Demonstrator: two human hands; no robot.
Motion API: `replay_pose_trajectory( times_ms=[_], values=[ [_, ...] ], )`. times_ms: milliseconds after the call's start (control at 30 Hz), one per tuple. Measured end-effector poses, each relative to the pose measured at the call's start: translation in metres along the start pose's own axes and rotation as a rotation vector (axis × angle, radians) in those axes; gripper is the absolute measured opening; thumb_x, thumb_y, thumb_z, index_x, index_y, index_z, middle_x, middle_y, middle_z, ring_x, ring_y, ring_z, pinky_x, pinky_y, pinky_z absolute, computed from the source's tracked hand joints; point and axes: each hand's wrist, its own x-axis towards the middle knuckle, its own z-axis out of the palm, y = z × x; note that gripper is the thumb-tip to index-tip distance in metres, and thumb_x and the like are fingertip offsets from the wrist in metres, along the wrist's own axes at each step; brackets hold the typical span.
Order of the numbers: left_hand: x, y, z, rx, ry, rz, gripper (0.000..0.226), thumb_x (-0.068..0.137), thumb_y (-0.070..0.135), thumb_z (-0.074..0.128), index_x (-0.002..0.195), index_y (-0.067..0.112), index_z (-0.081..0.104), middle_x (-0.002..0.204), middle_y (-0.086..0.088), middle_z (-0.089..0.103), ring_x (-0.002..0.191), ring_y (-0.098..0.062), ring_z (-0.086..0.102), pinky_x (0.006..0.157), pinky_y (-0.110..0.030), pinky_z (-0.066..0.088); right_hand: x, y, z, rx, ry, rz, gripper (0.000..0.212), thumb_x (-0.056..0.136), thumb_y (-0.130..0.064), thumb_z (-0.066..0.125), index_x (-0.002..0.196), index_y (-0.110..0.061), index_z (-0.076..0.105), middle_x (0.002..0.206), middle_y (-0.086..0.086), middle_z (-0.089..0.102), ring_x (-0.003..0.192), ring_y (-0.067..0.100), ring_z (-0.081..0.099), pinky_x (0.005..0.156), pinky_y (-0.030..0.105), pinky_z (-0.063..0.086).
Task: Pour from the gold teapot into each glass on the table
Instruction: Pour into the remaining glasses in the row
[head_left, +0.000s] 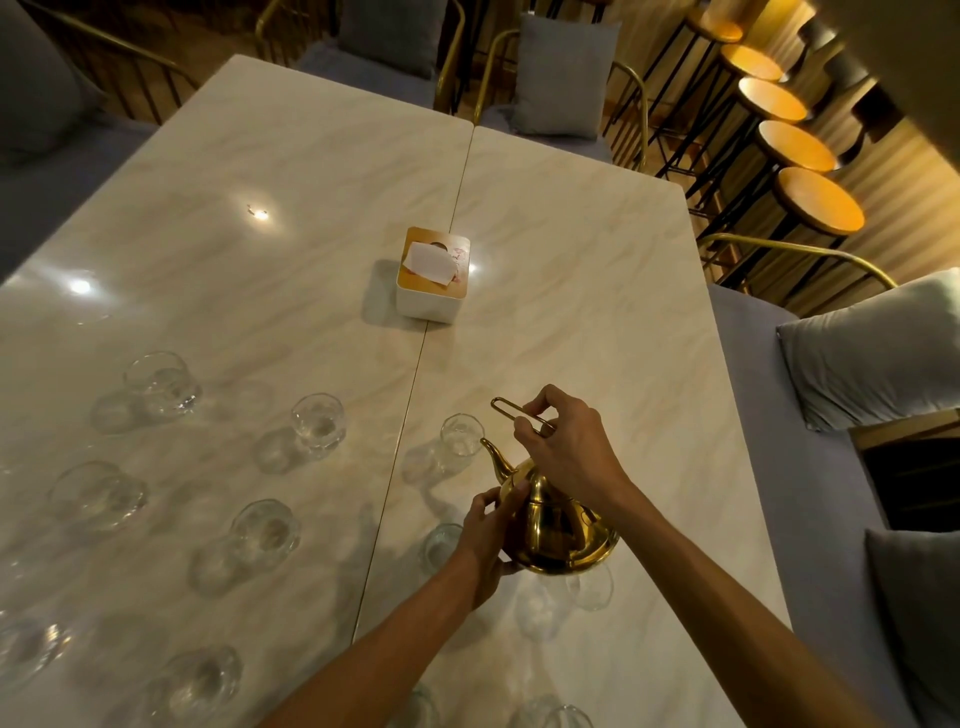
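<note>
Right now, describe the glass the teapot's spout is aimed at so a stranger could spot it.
Find the seam between the two marble tabletops. Just right of it stands a clear glass, nearer than the tissue box. Alone among the glasses, it has the gold teapot spout at its rim.

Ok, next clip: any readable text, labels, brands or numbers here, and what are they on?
None can be read.
Tissue box: a faint pinkish mark on its lid beside the tissue, too blurred to tell whether it is text.
Teapot: no lettering shows; the right hand holds its handle and the left hand holds its body.
Glasses, such as the one by the spout: plain.
</note>
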Motion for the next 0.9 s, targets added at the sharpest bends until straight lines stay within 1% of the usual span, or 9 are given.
replay_pose_trajectory(
  times_ms=[67, 167, 300, 401, 534, 601, 668, 701, 901],
  values=[
    [0.0, 0.0, 0.0, 0.002, 0.002, -0.002, 0.065, 0.082, 0.052, 0.071, 0.134, 0.025, 0.044, 0.136, -0.011, 0.055, 0.102, -0.025, 0.059, 0.075, -0.043, 0.055, 0.0, -0.001, 0.0, -0.003, -0.004, 0.003, 0.015, 0.095, -0.027, 0.066, 0.104, -0.017, 0.06, 0.087, 0.007, 0.072, 0.055, 0.01, 0.061, 0.053, 0.018, 0.044],
    [0.0, 0.0, 0.001, 0.006, 0.001, -0.001, 0.068, 0.081, 0.053, 0.072, 0.136, 0.025, 0.043, 0.138, -0.011, 0.054, 0.1, -0.023, 0.059, 0.071, -0.041, 0.055, 0.0, -0.002, -0.001, -0.01, -0.008, 0.003, 0.014, 0.095, -0.027, 0.066, 0.104, -0.017, 0.06, 0.085, 0.006, 0.072, 0.053, 0.01, 0.061, 0.051, 0.018, 0.045],
    [-0.001, -0.001, 0.001, 0.001, 0.0, -0.002, 0.069, 0.081, 0.053, 0.072, 0.137, 0.025, 0.042, 0.139, -0.011, 0.053, 0.104, -0.026, 0.059, 0.069, -0.04, 0.054, -0.001, -0.004, -0.002, -0.02, -0.008, 0.006, 0.013, 0.095, -0.027, 0.066, 0.103, -0.019, 0.06, 0.09, 0.004, 0.072, 0.06, 0.012, 0.067, 0.055, 0.02, 0.049],
    [0.0, -0.003, 0.001, 0.006, -0.006, -0.003, 0.073, 0.079, 0.056, 0.072, 0.138, 0.026, 0.042, 0.139, -0.011, 0.054, 0.107, -0.027, 0.059, 0.069, -0.04, 0.055, -0.002, -0.007, -0.002, -0.034, -0.011, -0.001, 0.014, 0.095, -0.027, 0.066, 0.104, -0.018, 0.061, 0.091, 0.004, 0.072, 0.06, 0.011, 0.066, 0.053, 0.016, 0.045],
    [0.0, -0.005, 0.0, 0.003, -0.02, -0.004, 0.075, 0.077, 0.059, 0.073, 0.137, 0.026, 0.043, 0.135, -0.01, 0.057, 0.108, -0.027, 0.06, 0.07, -0.04, 0.056, -0.004, -0.009, -0.003, -0.047, -0.016, -0.012, 0.014, 0.095, -0.026, 0.067, 0.104, -0.017, 0.061, 0.093, 0.006, 0.073, 0.057, 0.008, 0.064, 0.051, 0.013, 0.043],
    [0.0, -0.006, 0.0, 0.011, -0.025, 0.001, 0.078, 0.075, 0.062, 0.074, 0.138, 0.027, 0.043, 0.135, -0.008, 0.058, 0.107, -0.026, 0.06, 0.068, -0.039, 0.056, -0.005, -0.01, -0.004, -0.054, -0.014, -0.019, 0.014, 0.095, -0.026, 0.067, 0.104, -0.017, 0.062, 0.095, 0.006, 0.073, 0.061, 0.009, 0.065, 0.052, 0.015, 0.046],
    [0.0, -0.006, 0.001, 0.019, -0.032, 0.005, 0.079, 0.074, 0.063, 0.073, 0.138, 0.027, 0.043, 0.133, -0.006, 0.059, 0.106, -0.025, 0.061, 0.067, -0.038, 0.056, -0.005, -0.012, -0.005, -0.056, -0.011, -0.026, 0.014, 0.094, -0.026, 0.067, 0.103, -0.017, 0.062, 0.098, 0.008, 0.074, 0.067, 0.013, 0.069, 0.057, 0.02, 0.054],
    [0.0, -0.006, 0.001, 0.02, -0.034, 0.007, 0.079, 0.074, 0.064, 0.073, 0.137, 0.027, 0.043, 0.132, -0.005, 0.06, 0.106, -0.024, 0.061, 0.066, -0.038, 0.056, -0.005, -0.012, -0.005, -0.058, -0.011, -0.025, 0.014, 0.094, -0.026, 0.067, 0.103, -0.017, 0.062, 0.1, 0.008, 0.074, 0.068, 0.013, 0.069, 0.059, 0.021, 0.055],
    [0.002, -0.007, 0.001, 0.022, -0.046, 0.022, 0.082, 0.069, 0.067, 0.075, 0.135, 0.027, 0.047, 0.127, -0.005, 0.064, 0.11, -0.028, 0.062, 0.074, -0.041, 0.059, -0.006, -0.016, -0.006, -0.066, -0.012, -0.035, 0.013, 0.094, -0.026, 0.068, 0.103, -0.017, 0.063, 0.102, 0.008, 0.074, 0.064, 0.012, 0.068, 0.057, 0.021, 0.054]
  ],
)
